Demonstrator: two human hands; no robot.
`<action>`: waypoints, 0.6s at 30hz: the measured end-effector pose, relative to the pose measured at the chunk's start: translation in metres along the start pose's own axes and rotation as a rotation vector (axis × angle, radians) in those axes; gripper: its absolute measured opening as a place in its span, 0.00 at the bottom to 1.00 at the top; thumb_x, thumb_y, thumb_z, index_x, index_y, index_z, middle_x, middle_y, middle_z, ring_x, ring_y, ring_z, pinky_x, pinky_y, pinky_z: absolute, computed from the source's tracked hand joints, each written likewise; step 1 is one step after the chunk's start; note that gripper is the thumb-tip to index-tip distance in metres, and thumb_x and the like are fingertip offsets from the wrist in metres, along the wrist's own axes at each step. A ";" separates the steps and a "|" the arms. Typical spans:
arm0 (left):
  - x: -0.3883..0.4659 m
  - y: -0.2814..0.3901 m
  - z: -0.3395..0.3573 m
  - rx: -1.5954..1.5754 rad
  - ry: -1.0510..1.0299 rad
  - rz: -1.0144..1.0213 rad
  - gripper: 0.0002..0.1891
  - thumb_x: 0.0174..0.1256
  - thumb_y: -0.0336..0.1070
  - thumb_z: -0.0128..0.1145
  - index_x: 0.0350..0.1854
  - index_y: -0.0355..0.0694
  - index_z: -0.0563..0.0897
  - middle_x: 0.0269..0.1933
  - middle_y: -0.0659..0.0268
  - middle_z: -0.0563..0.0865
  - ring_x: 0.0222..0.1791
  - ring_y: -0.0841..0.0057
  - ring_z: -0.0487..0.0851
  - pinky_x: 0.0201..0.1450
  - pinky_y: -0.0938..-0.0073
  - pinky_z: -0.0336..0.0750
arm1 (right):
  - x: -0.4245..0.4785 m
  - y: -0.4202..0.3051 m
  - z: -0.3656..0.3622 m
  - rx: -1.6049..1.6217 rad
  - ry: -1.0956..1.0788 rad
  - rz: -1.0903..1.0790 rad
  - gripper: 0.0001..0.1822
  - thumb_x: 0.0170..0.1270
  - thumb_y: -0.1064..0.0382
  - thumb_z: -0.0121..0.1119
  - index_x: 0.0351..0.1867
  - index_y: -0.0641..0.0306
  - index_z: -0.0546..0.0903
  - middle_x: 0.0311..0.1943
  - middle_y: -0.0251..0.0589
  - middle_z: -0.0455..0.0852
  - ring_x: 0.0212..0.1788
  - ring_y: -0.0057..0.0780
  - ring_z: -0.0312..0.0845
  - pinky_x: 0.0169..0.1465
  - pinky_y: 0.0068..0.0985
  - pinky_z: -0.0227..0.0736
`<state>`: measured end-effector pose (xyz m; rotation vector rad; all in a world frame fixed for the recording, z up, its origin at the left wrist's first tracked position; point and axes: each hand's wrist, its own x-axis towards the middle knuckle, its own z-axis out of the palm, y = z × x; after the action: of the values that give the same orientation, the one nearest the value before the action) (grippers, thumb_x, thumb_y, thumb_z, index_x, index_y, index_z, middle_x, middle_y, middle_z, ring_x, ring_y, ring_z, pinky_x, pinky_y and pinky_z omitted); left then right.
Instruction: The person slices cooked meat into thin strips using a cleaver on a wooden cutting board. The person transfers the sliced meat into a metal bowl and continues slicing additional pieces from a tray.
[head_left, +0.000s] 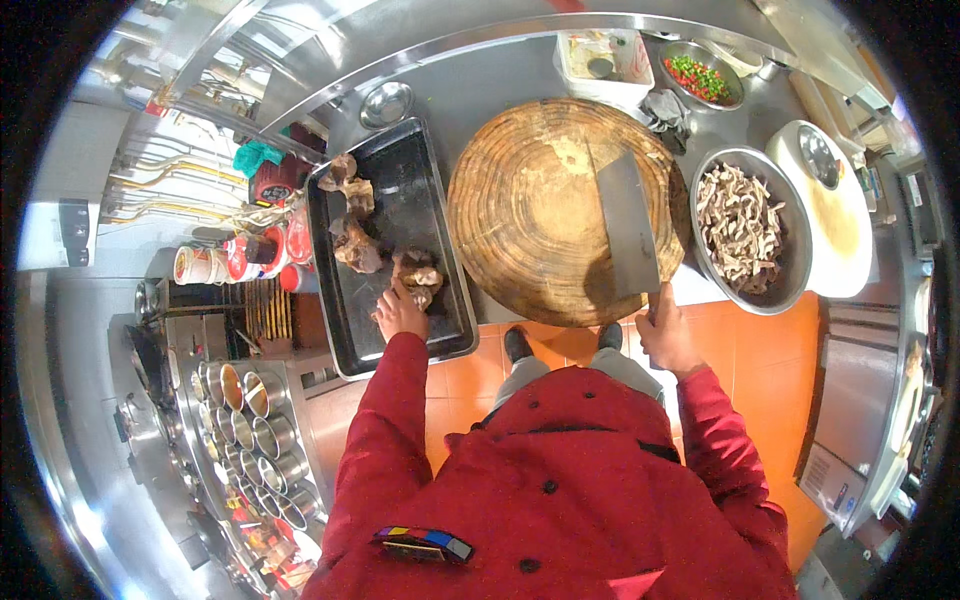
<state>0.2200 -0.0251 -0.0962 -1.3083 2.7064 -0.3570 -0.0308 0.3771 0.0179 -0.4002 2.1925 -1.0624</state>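
My left hand (401, 309) reaches into a black rectangular tray (328, 315), its fingers on a piece of brown meat (420, 276). More meat pieces (355, 244) lie along the tray's left side. In my right hand (664, 330) is the handle of a cleaver (628, 225), whose broad blade lies over the right part of a round wooden chopping block (517, 195). Right of the block, a steel bowl (796, 289) holds sliced meat strips (739, 225).
Behind the block stand a white plastic container (611, 91) and a bowl of chopped red and green peppers (697, 79), with a crumpled dark cloth (667, 116) nearby. A small metal bowl (386, 105) sits behind the tray. At far right is a white oval board (840, 255).
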 end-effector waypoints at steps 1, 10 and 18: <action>0.000 0.003 0.002 -0.019 -0.011 -0.044 0.45 0.58 0.43 0.71 0.76 0.34 0.64 0.58 0.50 0.79 0.61 0.53 0.78 0.61 0.55 0.76 | -0.002 -0.009 -0.003 0.036 -0.049 0.067 0.17 0.71 0.68 0.55 0.56 0.67 0.65 0.35 0.64 0.85 0.34 0.57 0.87 0.34 0.51 0.77; 0.015 0.005 0.014 0.004 0.165 0.080 0.28 0.59 0.44 0.68 0.58 0.33 0.76 0.53 0.56 0.79 0.57 0.59 0.78 0.59 0.58 0.74 | -0.002 0.022 0.015 -0.135 0.131 -0.146 0.20 0.66 0.68 0.59 0.56 0.67 0.67 0.28 0.58 0.81 0.29 0.60 0.81 0.33 0.51 0.74; 0.035 -0.010 0.041 0.042 0.121 0.144 0.17 0.66 0.45 0.63 0.51 0.39 0.84 0.45 0.60 0.87 0.46 0.63 0.87 0.53 0.58 0.79 | -0.004 0.004 0.023 -0.224 0.161 -0.049 0.22 0.64 0.66 0.61 0.55 0.68 0.67 0.33 0.66 0.83 0.36 0.71 0.80 0.38 0.56 0.73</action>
<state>0.2142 -0.0645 -0.1334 -1.1071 2.8543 -0.4898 -0.0122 0.3678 0.0059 -0.4846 2.4672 -0.9039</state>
